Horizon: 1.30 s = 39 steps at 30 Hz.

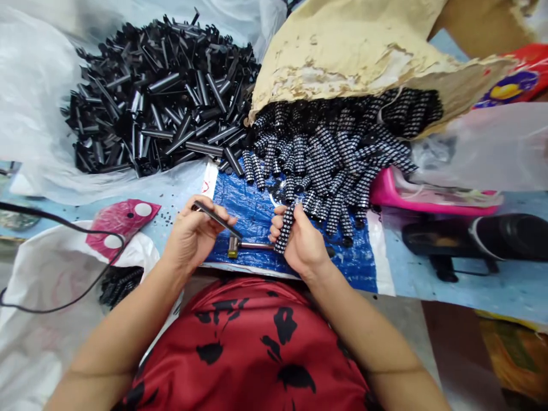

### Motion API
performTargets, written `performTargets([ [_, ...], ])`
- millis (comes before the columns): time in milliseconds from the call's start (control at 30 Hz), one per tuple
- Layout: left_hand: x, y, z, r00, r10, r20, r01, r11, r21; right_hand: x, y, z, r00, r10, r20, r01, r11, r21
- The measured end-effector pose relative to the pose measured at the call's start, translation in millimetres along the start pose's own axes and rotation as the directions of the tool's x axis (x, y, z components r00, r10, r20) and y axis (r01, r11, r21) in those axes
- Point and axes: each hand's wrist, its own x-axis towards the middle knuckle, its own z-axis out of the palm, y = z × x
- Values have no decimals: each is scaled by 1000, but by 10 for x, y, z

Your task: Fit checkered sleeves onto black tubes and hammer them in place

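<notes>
My left hand point(191, 235) is closed round a smooth black plastic tube point(218, 219), which slants down to the right. In my right hand point(305, 238) is a black cylinder with rows of small white marks point(284, 229), held nearly upright between thumb and fingers. The two pieces are apart. Between the hands, a small hammer point(257, 246) with a yellow-faced head lies on the blue plastic sheet point(240, 194). Part of its handle is hidden behind my right hand and the cylinder. Just beyond my right hand is a pile of similar white-marked cylinders point(325, 165).
A large heap of black tubes point(162, 103) lies on clear plastic at the back left. A torn tan sack point(342, 51) covers part of the cylinders. To the right are a pink tray point(428, 200) and a black bottle-shaped object point(505, 237). A black cable point(85, 229) crosses the left.
</notes>
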Motion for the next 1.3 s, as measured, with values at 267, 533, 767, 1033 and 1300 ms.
performTargets([
  [267,-81,-363,63,990,-104,93,89,983,158,-68,155,27,990,-111,87,122,983,-135],
  [533,-36,-570,285,955,140,262,-265,800,538,-17,183,82,959,-283,-26,279,955,-101],
  [767,-22,-581,270,959,99,264,-241,774,585,11,125,-133,787,-506,353,613,574,-543],
  [1033,-158,-486,228,981,-16,193,-90,845,526,-21,8,-371,307,-465,830,820,-314,-479],
  [1300,-184,-511,374,991,83,103,-120,889,442,-148,90,-323,199,-504,841,726,-500,-471],
])
